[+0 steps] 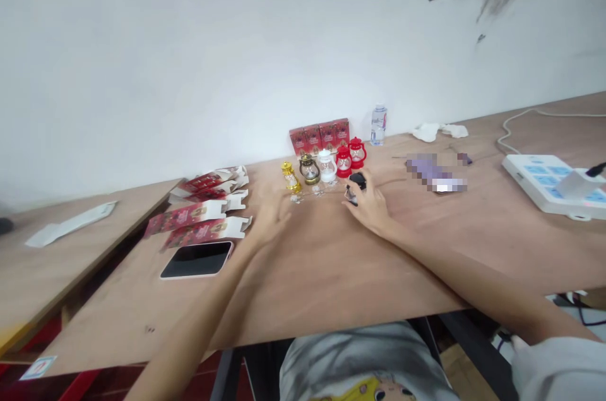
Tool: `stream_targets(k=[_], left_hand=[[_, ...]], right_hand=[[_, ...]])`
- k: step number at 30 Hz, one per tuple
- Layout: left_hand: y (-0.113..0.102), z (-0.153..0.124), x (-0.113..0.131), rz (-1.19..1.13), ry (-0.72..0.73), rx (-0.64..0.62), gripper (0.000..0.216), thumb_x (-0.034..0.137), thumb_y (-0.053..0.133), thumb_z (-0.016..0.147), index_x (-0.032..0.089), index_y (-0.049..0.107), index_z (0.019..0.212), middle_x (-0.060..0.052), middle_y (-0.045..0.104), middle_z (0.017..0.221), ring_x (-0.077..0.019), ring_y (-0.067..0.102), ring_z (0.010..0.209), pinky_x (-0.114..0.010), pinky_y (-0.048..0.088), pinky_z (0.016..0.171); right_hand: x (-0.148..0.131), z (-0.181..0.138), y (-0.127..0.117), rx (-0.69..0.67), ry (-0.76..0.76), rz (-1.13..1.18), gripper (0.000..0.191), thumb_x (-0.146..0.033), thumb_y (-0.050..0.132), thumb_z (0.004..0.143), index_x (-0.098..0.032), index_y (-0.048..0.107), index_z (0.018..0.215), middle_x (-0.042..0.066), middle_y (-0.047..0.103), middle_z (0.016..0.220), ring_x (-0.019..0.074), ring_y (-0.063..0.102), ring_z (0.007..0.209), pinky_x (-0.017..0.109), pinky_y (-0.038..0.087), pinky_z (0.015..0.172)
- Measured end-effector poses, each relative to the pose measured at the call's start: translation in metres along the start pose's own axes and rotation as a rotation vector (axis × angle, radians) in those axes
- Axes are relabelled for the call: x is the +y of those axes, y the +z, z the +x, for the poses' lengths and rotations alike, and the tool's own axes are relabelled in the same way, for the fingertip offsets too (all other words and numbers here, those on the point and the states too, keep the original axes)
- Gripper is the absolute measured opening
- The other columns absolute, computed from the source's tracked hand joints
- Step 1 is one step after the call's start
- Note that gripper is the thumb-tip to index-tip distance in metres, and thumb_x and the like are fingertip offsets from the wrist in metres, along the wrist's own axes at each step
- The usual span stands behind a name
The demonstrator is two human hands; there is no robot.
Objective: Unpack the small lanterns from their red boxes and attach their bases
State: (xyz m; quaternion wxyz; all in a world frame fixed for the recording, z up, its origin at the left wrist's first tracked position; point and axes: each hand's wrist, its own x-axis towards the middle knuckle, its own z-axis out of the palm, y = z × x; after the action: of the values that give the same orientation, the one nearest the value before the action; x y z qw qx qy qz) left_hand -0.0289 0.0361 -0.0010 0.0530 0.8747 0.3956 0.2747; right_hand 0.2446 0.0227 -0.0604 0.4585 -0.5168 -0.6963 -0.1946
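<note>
My right hand (372, 206) reaches across the wooden table (331, 275) and is closed around a small black lantern (356, 184). My left hand (271, 219) stretches toward a row of toy lanterns and is smeared by motion, so its fingers do not show clearly. The row holds a gold lantern (290, 176), a bronze lantern (309, 170), a white lantern (326, 166) and two red lanterns (350, 156). Behind them stand several closed red boxes (320, 134).
Flattened red-and-white cartons (203, 211) lie at the left, with a dark phone (197, 259) in front of them. A water bottle (378, 124), white cloth (438, 131), a white power strip (552, 185) and its cable sit at the right. A second table (71, 243) adjoins on the left.
</note>
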Motion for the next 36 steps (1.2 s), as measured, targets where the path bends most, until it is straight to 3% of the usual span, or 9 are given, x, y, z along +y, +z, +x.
stream_targets(k=[4,8,14,17,20,24,28,31,36], left_hand=[[0.064,-0.002,0.04,-0.421,-0.13,-0.069,0.065,0.037,0.063,0.074,0.015,0.037,0.13,-0.015,0.043,0.135,-0.0268,0.041,0.126,-0.045,0.032,0.106],[0.091,-0.002,0.057,-0.736,-0.194,-0.018,0.076,0.04,0.072,0.067,0.016,0.038,0.13,-0.013,0.05,0.13,-0.0274,0.048,0.119,-0.043,0.038,0.102],[0.079,-0.006,0.039,-0.666,-0.235,0.098,0.06,0.039,0.073,0.066,0.015,0.05,0.116,-0.01,0.06,0.114,-0.0254,0.056,0.106,-0.039,0.043,0.094],[0.071,-0.003,0.023,-0.585,-0.313,0.21,0.055,0.036,0.077,0.059,0.014,0.053,0.104,-0.008,0.063,0.102,-0.0239,0.059,0.097,-0.039,0.045,0.09],[0.063,0.001,0.011,-0.651,-0.343,0.27,0.06,0.033,0.082,0.048,0.016,0.053,0.098,-0.006,0.062,0.101,-0.0235,0.058,0.098,-0.039,0.045,0.091],[0.058,0.003,0.009,-0.792,-0.383,0.189,0.054,0.038,0.082,0.048,0.016,0.054,0.088,-0.003,0.062,0.093,-0.0196,0.059,0.084,-0.032,0.052,0.071],[0.064,0.0,0.021,-1.042,-0.452,0.062,0.049,0.05,0.074,0.059,0.016,0.048,0.084,0.001,0.058,0.071,-0.0108,0.054,0.052,-0.021,0.044,0.04],[0.068,-0.002,0.028,-1.098,-0.452,0.023,0.051,0.053,0.072,0.061,0.016,0.047,0.085,0.004,0.053,0.058,-0.0082,0.048,0.042,-0.018,0.037,0.034],[0.067,-0.001,0.029,-1.07,-0.456,0.054,0.049,0.053,0.072,0.062,0.017,0.044,0.08,0.007,0.049,0.047,-0.006,0.042,0.035,-0.015,0.032,0.031]], right_hand=[[-0.012,-0.007,-0.003,-0.044,0.009,0.211,0.04,-0.032,0.062,0.08,-0.021,0.053,0.117,0.014,0.038,0.129,0.0288,0.049,0.117,0.041,0.053,0.086],[-0.04,-0.015,-0.011,-0.026,-0.026,0.456,0.033,-0.034,0.06,0.082,-0.019,0.055,0.111,0.014,0.037,0.129,0.0259,0.04,0.127,0.041,0.041,0.102],[-0.066,-0.019,-0.019,0.033,0.006,0.521,0.014,-0.028,0.05,0.089,-0.019,0.061,0.092,0.012,0.037,0.133,0.0231,0.039,0.128,0.042,0.038,0.102],[-0.062,-0.018,-0.015,0.061,0.081,0.535,0.017,-0.03,0.048,0.09,-0.02,0.06,0.082,0.008,0.058,0.105,0.0214,0.05,0.113,0.042,0.04,0.096],[-0.05,-0.012,-0.007,0.043,0.258,0.636,0.024,-0.036,0.045,0.091,-0.021,0.056,0.076,0.003,0.061,0.077,0.0189,0.057,0.089,0.036,0.042,0.084],[-0.03,0.001,0.009,0.003,0.566,0.951,0.034,-0.052,0.051,0.083,-0.02,0.051,0.072,-0.003,0.052,0.06,0.0122,0.049,0.059,0.026,0.04,0.061],[-0.021,0.004,0.021,-0.2,0.866,1.223,0.043,-0.059,0.067,0.063,-0.019,0.052,0.069,-0.006,0.049,0.056,0.0073,0.04,0.048,0.02,0.029,0.045],[-0.022,0.0,0.023,-0.315,0.998,1.431,0.044,-0.055,0.073,0.057,-0.02,0.052,0.071,-0.008,0.049,0.059,0.0035,0.032,0.042,0.017,0.02,0.039],[-0.025,0.0,0.019,-0.257,1.09,1.603,0.045,-0.049,0.078,0.053,-0.02,0.049,0.07,-0.01,0.045,0.055,0.0016,0.031,0.042,0.013,0.023,0.04]])
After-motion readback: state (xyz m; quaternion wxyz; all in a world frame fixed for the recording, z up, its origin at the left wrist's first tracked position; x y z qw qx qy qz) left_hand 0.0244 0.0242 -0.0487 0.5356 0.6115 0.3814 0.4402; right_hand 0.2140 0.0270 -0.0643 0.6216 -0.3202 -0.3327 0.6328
